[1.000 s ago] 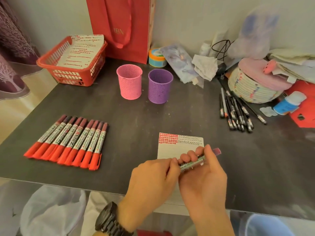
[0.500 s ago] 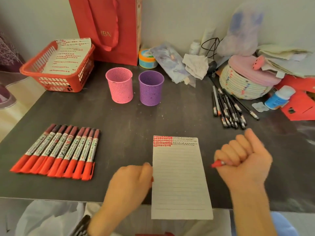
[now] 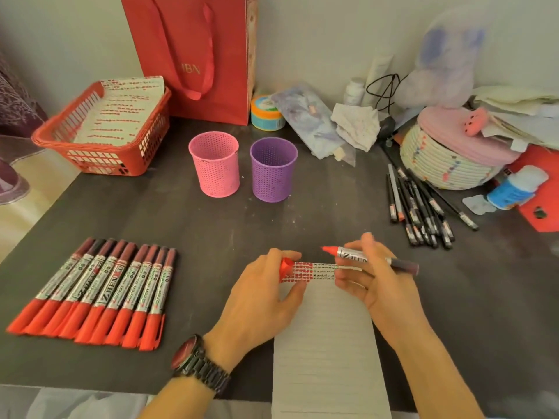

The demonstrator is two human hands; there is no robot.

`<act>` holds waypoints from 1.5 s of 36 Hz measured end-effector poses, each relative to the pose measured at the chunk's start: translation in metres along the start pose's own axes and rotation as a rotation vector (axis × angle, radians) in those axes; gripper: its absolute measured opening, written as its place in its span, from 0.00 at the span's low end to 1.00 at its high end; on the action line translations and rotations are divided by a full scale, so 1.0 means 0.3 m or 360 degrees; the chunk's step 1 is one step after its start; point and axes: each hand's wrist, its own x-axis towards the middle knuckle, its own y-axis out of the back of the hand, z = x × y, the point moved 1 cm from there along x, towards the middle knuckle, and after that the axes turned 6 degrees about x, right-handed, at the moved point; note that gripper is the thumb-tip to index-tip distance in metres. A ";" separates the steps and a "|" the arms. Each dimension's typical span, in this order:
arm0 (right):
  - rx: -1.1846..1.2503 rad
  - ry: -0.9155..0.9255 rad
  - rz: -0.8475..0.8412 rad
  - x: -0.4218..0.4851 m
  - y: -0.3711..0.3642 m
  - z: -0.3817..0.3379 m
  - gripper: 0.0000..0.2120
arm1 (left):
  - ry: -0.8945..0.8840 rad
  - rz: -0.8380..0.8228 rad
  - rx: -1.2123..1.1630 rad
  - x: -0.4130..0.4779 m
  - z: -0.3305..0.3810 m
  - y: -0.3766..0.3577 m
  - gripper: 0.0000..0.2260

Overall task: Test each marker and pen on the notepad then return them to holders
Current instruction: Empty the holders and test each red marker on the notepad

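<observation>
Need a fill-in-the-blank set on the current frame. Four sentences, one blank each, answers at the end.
1. The right hand holds an uncapped ____.
2. The left hand pinches a small red ____.
3. The pink holder stands to the ____ of the purple holder in this view.
4. The black pens lie on the ____ side of the table.

Answers: marker; cap; left; right.
</observation>
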 end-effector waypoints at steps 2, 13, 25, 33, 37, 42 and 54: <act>-0.0107 0.0128 0.0049 0.015 -0.021 -0.005 0.17 | 0.0000 -0.0012 0.0078 -0.004 -0.013 -0.016 0.20; -0.0529 0.0401 0.0160 0.048 -0.044 0.062 0.06 | 0.0028 0.0000 0.0158 0.001 -0.018 -0.034 0.22; -0.0824 0.0489 0.0340 0.069 -0.026 0.118 0.13 | 0.0049 -0.0016 0.0142 0.011 -0.020 -0.028 0.22; -0.0832 0.0506 0.0311 0.068 -0.025 0.119 0.13 | 0.0081 -0.0018 0.0149 0.013 -0.011 -0.025 0.22; -0.0864 0.0547 0.0302 0.068 -0.030 0.116 0.14 | 0.0076 -0.0018 0.0140 0.014 -0.009 -0.018 0.22; -0.0925 0.0564 0.0307 0.071 -0.030 0.114 0.14 | 0.0092 -0.0025 0.0128 0.016 -0.006 -0.018 0.21; -0.0955 0.0596 0.0310 0.077 -0.030 0.117 0.14 | 0.0092 0.0001 0.0121 0.014 -0.010 -0.018 0.22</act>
